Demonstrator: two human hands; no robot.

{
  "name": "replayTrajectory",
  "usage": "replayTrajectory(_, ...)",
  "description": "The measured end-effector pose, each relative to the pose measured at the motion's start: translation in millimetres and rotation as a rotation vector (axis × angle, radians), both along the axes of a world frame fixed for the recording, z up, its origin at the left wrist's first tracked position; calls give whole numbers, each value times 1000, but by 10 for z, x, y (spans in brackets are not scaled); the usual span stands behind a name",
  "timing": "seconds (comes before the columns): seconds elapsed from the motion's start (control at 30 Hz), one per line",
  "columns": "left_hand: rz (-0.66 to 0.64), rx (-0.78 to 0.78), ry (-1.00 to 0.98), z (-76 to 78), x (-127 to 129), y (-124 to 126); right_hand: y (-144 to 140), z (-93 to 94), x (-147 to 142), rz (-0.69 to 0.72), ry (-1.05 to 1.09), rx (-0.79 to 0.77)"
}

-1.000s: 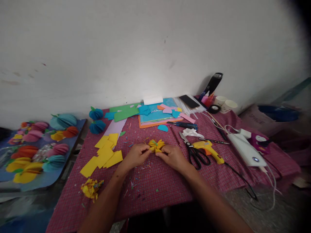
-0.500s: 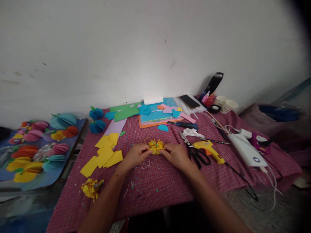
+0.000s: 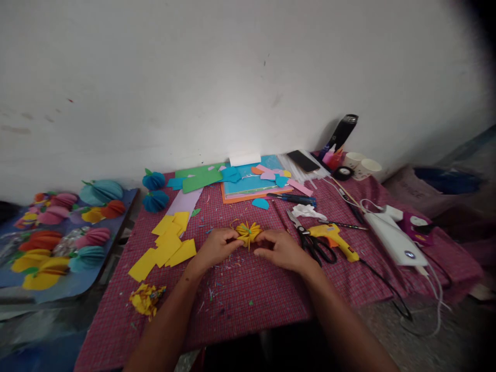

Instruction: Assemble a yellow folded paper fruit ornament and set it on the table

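On the far left, a blue board (image 3: 73,289) carries round folded paper balls in pink, orange, teal and yellow (image 3: 58,243), and on the red checked tablecloth (image 3: 248,305) flat yellow paper rectangles (image 3: 165,245) lie just left of the hands. The left hand (image 3: 217,247) and the right hand (image 3: 281,249) meet at the middle of the cloth, and the fingertips of both are closed on the small yellow pleated paper flower (image 3: 248,232), which sits between them. To the right of the right hand lie black-handled scissors (image 3: 312,245), a yellow glue gun (image 3: 333,237) and a white power strip (image 3: 391,238).
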State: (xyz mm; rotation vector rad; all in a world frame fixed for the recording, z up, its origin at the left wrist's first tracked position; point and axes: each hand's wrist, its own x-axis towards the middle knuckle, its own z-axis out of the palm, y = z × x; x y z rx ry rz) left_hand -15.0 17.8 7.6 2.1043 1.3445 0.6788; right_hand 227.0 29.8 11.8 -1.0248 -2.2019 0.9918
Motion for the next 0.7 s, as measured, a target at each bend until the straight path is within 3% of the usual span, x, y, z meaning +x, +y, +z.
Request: replayTrajectory(0.7, -9, -12, -1, 2, 20, -12, -62, 12, -92, -6, -161, 122)
